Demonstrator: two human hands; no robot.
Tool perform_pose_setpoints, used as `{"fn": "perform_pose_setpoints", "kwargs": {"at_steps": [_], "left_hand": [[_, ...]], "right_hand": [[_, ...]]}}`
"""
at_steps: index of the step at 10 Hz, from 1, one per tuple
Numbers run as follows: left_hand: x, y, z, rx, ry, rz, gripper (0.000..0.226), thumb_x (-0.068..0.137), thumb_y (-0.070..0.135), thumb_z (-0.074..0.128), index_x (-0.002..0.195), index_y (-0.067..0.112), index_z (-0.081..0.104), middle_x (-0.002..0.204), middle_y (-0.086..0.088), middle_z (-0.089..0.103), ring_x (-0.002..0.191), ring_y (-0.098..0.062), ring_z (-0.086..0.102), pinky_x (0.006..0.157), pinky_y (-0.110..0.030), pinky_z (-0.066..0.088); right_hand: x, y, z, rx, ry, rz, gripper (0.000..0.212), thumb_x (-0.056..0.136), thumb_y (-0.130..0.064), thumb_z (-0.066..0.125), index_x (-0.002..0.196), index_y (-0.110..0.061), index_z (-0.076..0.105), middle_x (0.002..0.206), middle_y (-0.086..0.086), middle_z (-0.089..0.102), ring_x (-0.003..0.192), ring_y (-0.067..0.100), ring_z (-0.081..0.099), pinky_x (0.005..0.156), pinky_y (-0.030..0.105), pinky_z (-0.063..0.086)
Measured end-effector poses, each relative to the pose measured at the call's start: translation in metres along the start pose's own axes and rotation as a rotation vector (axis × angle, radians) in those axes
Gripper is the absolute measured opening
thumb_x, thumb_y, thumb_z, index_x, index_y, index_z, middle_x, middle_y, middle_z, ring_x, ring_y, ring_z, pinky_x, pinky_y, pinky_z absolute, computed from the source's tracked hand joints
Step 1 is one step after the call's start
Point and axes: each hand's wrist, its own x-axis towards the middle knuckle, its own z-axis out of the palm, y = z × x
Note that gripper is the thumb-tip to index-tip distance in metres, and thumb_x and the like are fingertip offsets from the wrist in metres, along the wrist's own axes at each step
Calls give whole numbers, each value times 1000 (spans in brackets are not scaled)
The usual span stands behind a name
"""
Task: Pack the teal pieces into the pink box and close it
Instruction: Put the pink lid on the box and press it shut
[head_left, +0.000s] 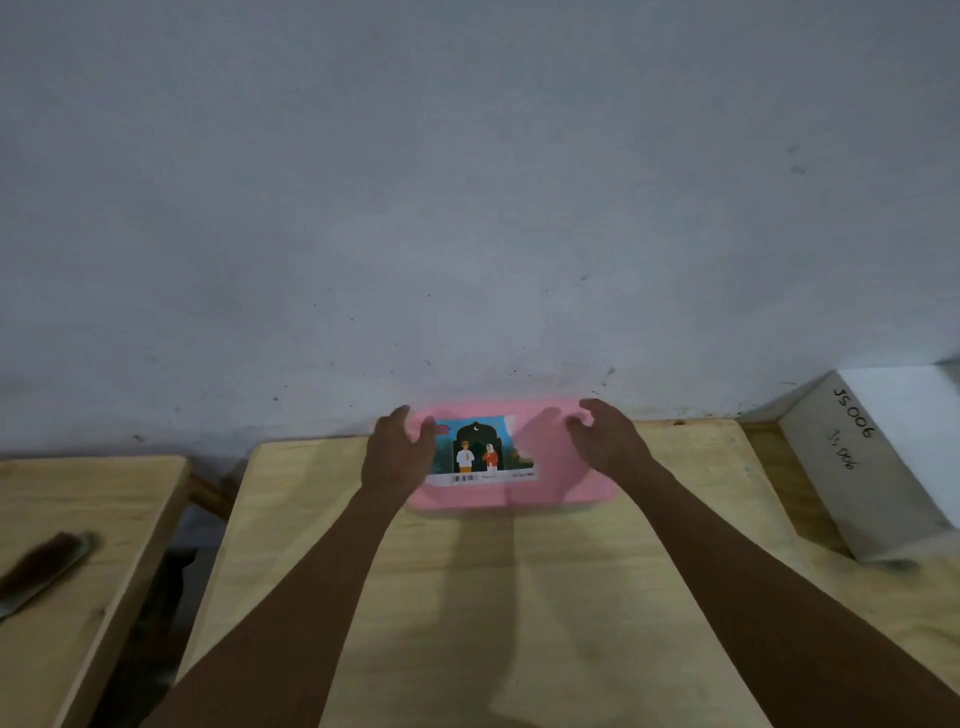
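Pink box (511, 491) shut, w/ white block (878, 467) right, knife (44, 569) left

Both bare forearms are reaching forward from the bottom of the view, angling inward toward each other. The left hand (397, 454) is showing its back — fingers loosely spread and curled, thumb pointing toward the right. The right hand (608, 439) is mirroring it, fingers bent inward — neither hand is closing around anything.
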Motion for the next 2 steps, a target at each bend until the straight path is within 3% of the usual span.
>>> {"fn": "perform_pose_setpoints", "kwargs": {"at_steps": [1,2], "left_hand": [[0,44,-33,51,-53,236,31,92,34,53,114,15,65,117,-5,66,109,-21,61,92,-28,44],[-9,103,-74,51,-61,461,21,91,26,56,98,14,72,107,-2,71,94,-14,62,85,-23,45]], "right_hand": [[-13,-37,-35,5,3,-160,46,99,-36,47,138,-13,49,146,5,47,130,22,47,108,33,34],[-31,-88,-77,29,16,-350,44,98,-37,51,135,-14,54,141,3,53,127,17,50,100,25,35]]}}
